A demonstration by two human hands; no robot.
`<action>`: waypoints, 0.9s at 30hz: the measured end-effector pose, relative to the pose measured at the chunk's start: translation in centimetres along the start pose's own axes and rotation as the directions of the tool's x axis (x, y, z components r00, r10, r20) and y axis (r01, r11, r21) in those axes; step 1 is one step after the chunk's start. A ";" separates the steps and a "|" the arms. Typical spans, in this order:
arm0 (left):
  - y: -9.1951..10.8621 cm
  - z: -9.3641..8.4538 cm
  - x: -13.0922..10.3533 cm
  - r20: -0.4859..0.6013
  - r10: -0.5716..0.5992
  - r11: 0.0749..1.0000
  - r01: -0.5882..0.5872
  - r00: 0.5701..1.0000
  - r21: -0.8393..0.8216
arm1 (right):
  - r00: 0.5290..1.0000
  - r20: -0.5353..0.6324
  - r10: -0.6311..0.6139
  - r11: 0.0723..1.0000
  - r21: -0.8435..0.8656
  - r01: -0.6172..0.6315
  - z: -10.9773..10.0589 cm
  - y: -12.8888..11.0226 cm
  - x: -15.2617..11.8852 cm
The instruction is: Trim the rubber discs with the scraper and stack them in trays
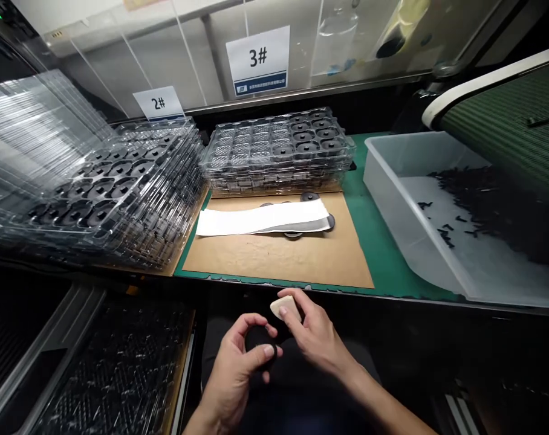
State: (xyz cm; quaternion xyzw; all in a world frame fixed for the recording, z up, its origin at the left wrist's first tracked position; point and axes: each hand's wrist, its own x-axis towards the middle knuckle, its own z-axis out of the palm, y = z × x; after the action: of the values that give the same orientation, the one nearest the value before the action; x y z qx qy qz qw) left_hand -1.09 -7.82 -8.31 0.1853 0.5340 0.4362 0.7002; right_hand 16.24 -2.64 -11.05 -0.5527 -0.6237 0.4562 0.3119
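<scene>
Below the table's front edge, my left hand (240,365) curls its fingers around a round black disc-shaped part (260,341); much of the disc blends into the dark background. Close beside it, my right hand (317,332) pinches a small cream-coloured block (285,306), perhaps a sponge or an eraser, between thumb and fingers. The block is a little above the disc and apart from it. On the table ahead, white paper strips (260,219) lie on brown cardboard (274,257), partly covering several black discs (309,197).
Stacked clear trays with black discs stand at the back centre (279,151) and at the left (120,187). A translucent bin (415,223) of small black parts is on the right, beside a green conveyor belt (510,115). Signs (259,60) hang behind; another dark tray (120,362) sits low left.
</scene>
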 end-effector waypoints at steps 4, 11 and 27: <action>-0.9 0.0 1.0 -0.074 -0.066 0.997 0.068 0.995 0.033 | 0.998 0.036 0.055 0.998 0.023 -0.056 -0.1 0.5 -0.2; -0.2 -0.3 1.1 -0.055 -0.040 0.991 0.032 0.998 -0.129 | 0.995 0.058 0.076 0.991 0.102 -0.081 -0.8 0.2 -0.2; -0.2 0.8 2.2 -0.262 0.033 0.991 -0.066 0.964 -0.116 | 0.945 0.265 0.193 0.852 0.432 -0.296 0.8 1.4 -2.2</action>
State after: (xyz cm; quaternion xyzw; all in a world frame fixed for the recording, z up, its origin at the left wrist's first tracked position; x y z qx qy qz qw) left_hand -0.21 -6.00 -9.41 0.0962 0.5884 0.5063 0.6231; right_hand 16.53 -5.01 -12.34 -0.4847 -0.4495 0.6849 0.3063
